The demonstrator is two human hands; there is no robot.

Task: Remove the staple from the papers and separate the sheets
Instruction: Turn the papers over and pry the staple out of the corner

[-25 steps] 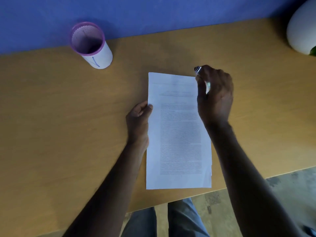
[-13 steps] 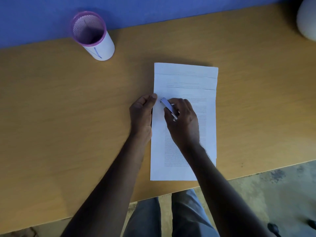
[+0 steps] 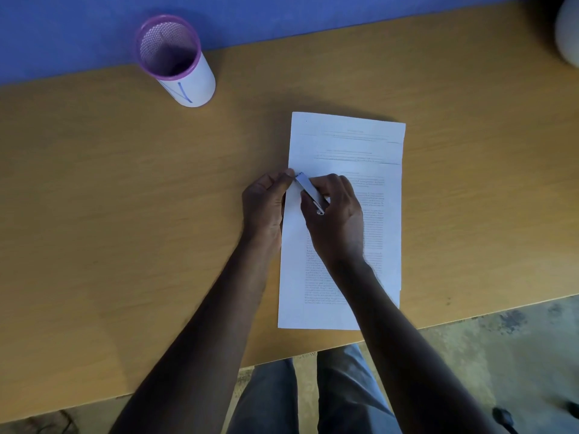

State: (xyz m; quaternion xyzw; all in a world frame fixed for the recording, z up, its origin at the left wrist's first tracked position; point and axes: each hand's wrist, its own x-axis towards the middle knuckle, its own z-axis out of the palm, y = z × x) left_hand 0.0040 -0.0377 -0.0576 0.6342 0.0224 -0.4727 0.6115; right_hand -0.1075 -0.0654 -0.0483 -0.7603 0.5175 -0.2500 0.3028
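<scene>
A stack of white printed papers (image 3: 347, 145) lies on the wooden desk, its sheets slightly offset at the top. My left hand (image 3: 266, 205) rests at the stack's left edge, thumb tip pressing the paper. My right hand (image 3: 335, 217) is over the papers and grips a small silver staple remover (image 3: 308, 191), whose tip points up-left and nearly touches my left thumb at the paper's left edge. The staple itself is too small to make out.
A white mesh pen cup with a purple rim (image 3: 175, 61) stands at the back left by the blue wall. A white rounded object (image 3: 568, 32) sits at the far right corner. The desk's front edge (image 3: 438, 324) runs just below the papers; my legs show beneath.
My right hand carried the staple remover from the papers' top right corner to the left edge, and its tip has now closed in on my left thumb. The left hand stayed put.
</scene>
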